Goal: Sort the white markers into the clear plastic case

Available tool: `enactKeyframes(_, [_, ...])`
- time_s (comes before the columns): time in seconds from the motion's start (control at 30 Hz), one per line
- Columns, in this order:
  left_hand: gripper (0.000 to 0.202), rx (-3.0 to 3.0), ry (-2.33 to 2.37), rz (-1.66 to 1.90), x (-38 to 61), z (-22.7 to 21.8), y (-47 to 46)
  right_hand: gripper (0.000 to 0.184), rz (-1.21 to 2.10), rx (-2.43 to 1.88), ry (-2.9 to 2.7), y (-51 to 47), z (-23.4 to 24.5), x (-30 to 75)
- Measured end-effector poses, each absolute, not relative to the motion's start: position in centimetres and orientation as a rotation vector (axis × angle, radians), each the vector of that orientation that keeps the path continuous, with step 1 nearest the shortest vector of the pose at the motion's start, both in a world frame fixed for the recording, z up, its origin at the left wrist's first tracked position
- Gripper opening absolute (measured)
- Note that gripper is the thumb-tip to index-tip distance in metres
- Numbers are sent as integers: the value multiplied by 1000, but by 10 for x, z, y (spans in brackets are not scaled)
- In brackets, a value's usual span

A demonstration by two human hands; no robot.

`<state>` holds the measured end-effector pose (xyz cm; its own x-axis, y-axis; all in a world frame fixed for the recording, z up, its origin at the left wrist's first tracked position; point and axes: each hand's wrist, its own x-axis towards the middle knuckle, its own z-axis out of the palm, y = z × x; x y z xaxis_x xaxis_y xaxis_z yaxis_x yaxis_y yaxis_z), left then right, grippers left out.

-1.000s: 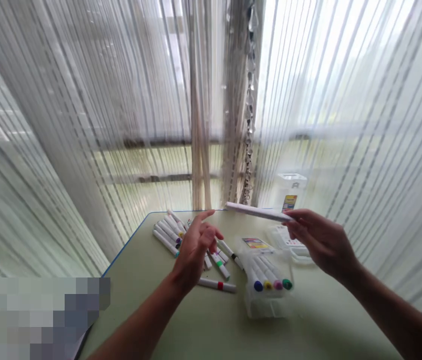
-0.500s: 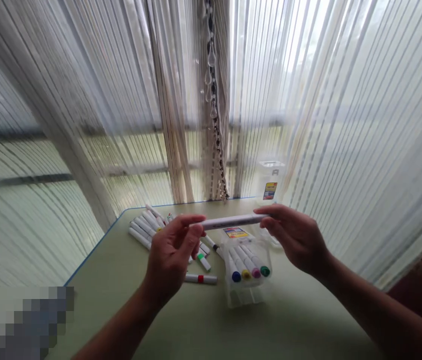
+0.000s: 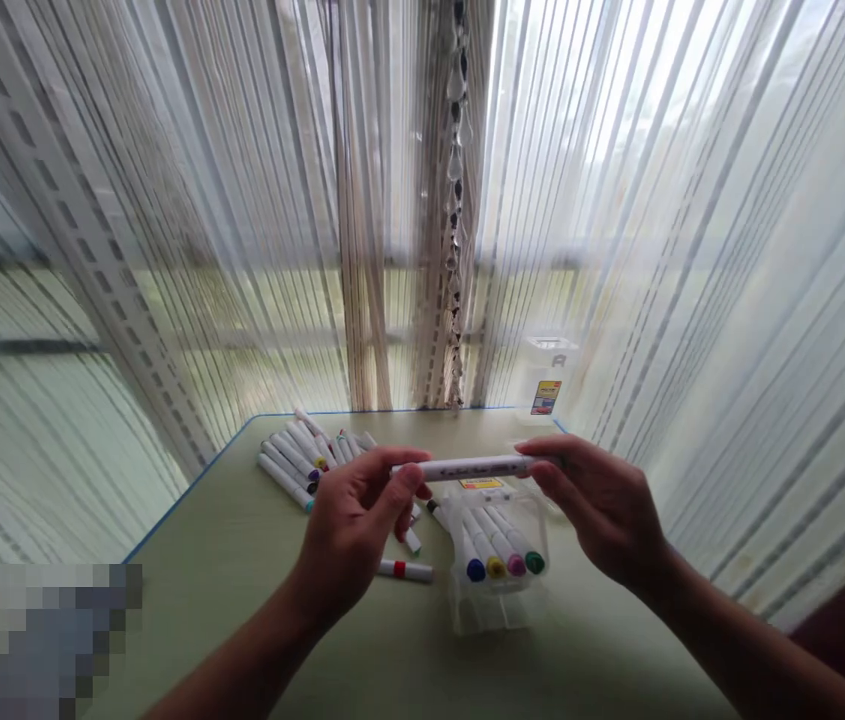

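Observation:
A white marker with small dark print on its barrel is held level above the table, one end in each hand. My left hand pinches its left end between thumb and fingers. At the other end, the thumb and fingers of my right hand close round the tip and hide it. Just below the marker stands a clear plastic case holding several white markers with blue, yellow, pink and green ends. Behind and under my left hand lie several loose markers, and a red-banded marker lies nearer me.
The pale green table has a blue edge. A second clear container with a yellow label stands at the back right. String curtains and a beaded strand hang behind the table's far edge.
The view has shifted slightly, so most things sit lower in it. The marker has turned a little, showing its print more clearly, and both hands still grip it.

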<state>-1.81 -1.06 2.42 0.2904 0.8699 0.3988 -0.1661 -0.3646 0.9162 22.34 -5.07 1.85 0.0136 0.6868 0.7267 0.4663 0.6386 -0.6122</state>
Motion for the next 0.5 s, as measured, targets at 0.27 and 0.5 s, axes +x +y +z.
enactKeyframes(0.27, [29,1514,667,1259,-17,24,-9,15,263,-942,-1601,-52,17,223])
enactKeyframes(0.5, [28,1530,721,1202,-17,23,-10,14,326,-942,-1567,-53,16,222])
